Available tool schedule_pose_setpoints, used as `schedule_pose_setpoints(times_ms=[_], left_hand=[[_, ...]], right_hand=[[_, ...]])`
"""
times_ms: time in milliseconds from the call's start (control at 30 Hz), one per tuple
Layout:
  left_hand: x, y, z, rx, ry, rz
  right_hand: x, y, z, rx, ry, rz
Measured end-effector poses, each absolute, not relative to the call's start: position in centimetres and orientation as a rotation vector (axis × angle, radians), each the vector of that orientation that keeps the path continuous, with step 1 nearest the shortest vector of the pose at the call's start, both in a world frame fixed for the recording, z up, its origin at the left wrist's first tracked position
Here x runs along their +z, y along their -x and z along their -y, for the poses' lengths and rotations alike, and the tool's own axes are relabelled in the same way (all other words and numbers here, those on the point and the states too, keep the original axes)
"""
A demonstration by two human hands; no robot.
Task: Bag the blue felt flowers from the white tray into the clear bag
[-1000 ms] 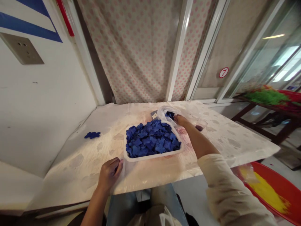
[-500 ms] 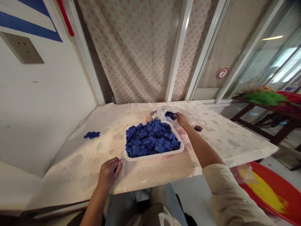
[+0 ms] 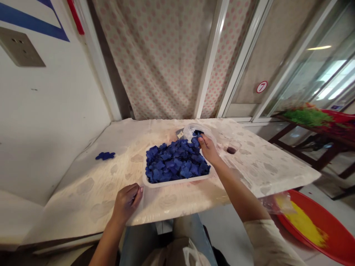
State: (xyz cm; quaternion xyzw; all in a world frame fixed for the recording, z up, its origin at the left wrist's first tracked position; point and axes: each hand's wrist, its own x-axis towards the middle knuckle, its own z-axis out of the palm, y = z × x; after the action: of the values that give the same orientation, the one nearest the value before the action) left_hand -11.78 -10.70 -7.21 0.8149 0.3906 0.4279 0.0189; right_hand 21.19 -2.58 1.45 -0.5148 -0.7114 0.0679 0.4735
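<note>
A white plastic tray [image 3: 177, 183] holds a heap of blue cloth flower petals [image 3: 177, 160]. Over the tray's far right corner, my right hand [image 3: 206, 146] pinches a blue flower petal [image 3: 195, 141] between thumb and fingers. Just behind that hand lies a clear plastic bag [image 3: 208, 135] with more dark blue pieces at its mouth. My left hand [image 3: 128, 199] rests curled closed on the table near the tray's front left corner; whatever may be inside its fingers is hidden.
Several blue petals [image 3: 105, 156] lie apart on the covered table [image 3: 163, 201]. A clear cup [image 3: 233, 147] with dark liquid stands right of the bag. Beyond the table's right edge sits a red basin [image 3: 337, 236] with yellow material. A wall bounds the left side.
My right hand has come back from the bag toward the tray, bringing a blue petal with it. My left hand stays closed at nearly the same spot.
</note>
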Motion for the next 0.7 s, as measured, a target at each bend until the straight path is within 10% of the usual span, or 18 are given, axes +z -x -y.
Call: schedule_pose_setpoints(times_ms=[700], left_hand=[[-0.4,2.2,13.2,1.406,-1.422,-0.978]], right_hand=[[-0.7,-9.7,10.9,0.345,0.998,1.693]])
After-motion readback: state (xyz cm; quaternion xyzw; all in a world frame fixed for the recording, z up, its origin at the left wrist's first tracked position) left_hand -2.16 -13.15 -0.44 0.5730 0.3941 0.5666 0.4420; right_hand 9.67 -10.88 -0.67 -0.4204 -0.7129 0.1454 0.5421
